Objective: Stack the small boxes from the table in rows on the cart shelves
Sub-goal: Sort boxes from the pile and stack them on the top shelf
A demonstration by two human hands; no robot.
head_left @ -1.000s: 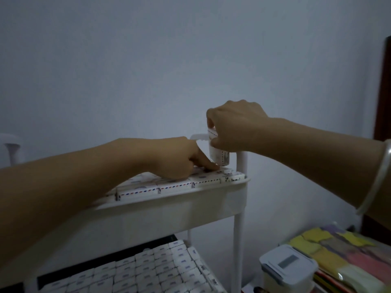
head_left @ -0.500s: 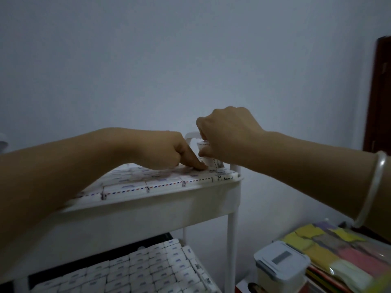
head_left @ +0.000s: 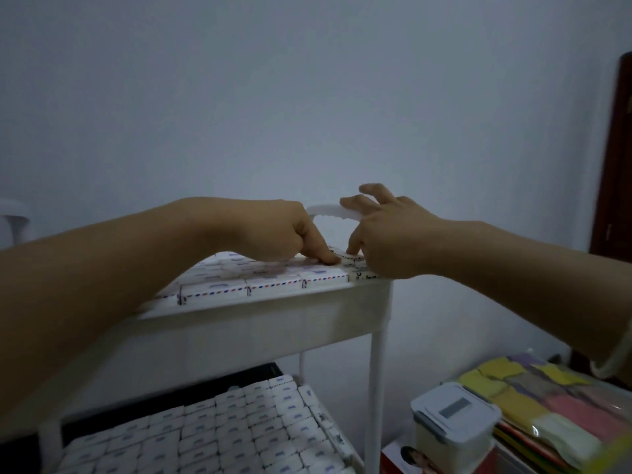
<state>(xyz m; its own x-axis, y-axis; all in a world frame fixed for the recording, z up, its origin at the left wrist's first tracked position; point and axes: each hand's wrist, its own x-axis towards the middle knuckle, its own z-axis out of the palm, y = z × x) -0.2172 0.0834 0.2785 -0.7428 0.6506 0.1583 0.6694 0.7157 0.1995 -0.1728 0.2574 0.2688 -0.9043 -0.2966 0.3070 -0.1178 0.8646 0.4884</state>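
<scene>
Pale grey wall is backing a white plastic cart, whose top shelf is carrying rows of small white boxes with red-and-blue striped edges, while more rows are filling its lower shelf. At the far right corner the left hand is pressing one straight finger onto the last box, its grip clamping nothing, and the right hand is touching that box with a fingertip, grip apart, fingers splayed
</scene>
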